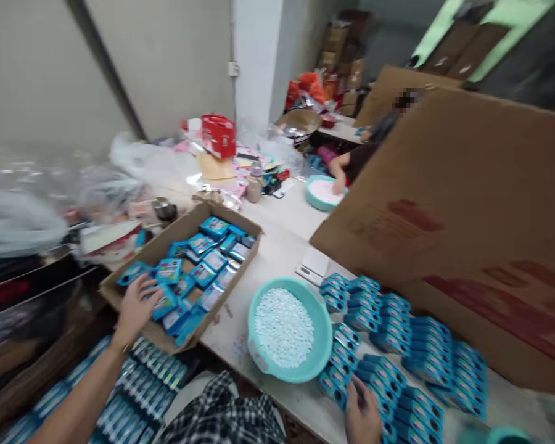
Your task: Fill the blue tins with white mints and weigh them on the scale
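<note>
My left hand [135,306] reaches into a shallow cardboard box [176,233] at the table's left edge, its fingers curled onto a blue packet [164,301] among several loose blue packets there. My right hand [361,414] rests at the near edge of the table on stacked rows of small blue boxes [398,345], fingers bent over one of them. A teal bowl [321,345] filled with small white tablets stands between my two hands.
A big brown carton [467,203] stands at the right. A small white scale [312,265] lies behind the bowl. Another person's hand [338,184] is in a second teal bowl [311,194] farther back. Plastic bags, bottles and a red box crowd the far left. More blue packs lie below the table.
</note>
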Available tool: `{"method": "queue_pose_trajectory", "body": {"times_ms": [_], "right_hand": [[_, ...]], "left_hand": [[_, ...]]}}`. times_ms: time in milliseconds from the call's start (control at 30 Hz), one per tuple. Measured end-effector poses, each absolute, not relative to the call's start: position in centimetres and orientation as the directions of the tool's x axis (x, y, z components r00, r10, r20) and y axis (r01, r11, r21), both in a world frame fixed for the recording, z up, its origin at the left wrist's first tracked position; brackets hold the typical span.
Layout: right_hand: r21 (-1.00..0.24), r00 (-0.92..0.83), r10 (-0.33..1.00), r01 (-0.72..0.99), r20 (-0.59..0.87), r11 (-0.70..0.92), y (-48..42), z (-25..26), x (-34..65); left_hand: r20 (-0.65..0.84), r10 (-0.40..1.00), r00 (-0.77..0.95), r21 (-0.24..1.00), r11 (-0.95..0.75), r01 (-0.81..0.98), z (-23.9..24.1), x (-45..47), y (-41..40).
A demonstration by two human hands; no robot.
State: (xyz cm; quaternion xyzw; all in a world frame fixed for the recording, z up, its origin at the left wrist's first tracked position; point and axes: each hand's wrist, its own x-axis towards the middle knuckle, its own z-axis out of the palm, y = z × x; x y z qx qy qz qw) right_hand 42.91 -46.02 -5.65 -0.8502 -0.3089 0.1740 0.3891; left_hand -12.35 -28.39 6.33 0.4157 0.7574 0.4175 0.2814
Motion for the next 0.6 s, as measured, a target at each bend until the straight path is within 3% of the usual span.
{"method": "queue_pose_trajectory", "body": {"times_ms": [67, 100, 167, 233, 333, 433, 500, 600], "right_hand": [[-0.775, 0.711, 0.696, 0.383, -0.100, -0.503, -45.5, -5.1, 38.9], [-0.789, 0.663, 0.739, 0.390, -0.118, -0.476, -44.6, -4.4, 36.8], [-0.838, 0.515, 0.849, 0.408, -0.116, -0.362, -41.6, -2.6, 32.3], [-0.890, 0.335, 0.941, 0.412, -0.051, -0.195, -37.9, -0.4, 27.3], [-0.930, -0.003, 1.000, 0.368, 0.016, 0.016, -32.1, 2.5, 18.7], [-0.887, -0.373, 0.928, 0.436, -0.022, 0.154, -27.4, 3.3, 9.4], [-0.786, -0.507, 0.844, 0.589, -0.175, 0.190, -25.4, 2.4, 3.7], [-0.625, -0.519, 0.728, 0.764, -0.448, 0.160, -24.0, -0.1, -2.8]], "left_hand": [[-0.081, 0.916, -0.392, 0.789, 0.299, 0.536, 6.7, -15.4, -25.9], [-0.096, 0.945, -0.313, 0.694, 0.289, 0.659, 6.6, -16.7, -24.8], [-0.155, 0.979, -0.136, 0.478, 0.194, 0.856, 6.2, -18.7, -23.0], [-0.216, 0.976, -0.013, 0.353, 0.090, 0.931, 5.6, -19.8, -21.7], [-0.309, 0.948, 0.077, 0.313, 0.025, 0.949, 4.2, -20.0, -20.8], [-0.409, 0.900, 0.147, 0.293, -0.023, 0.956, 3.0, -19.7, -21.0], [-0.437, 0.881, 0.183, 0.303, -0.048, 0.952, 2.4, -19.6, -21.4], [-0.428, 0.874, 0.232, 0.345, -0.080, 0.935, 2.1, -19.9, -21.7]]}}
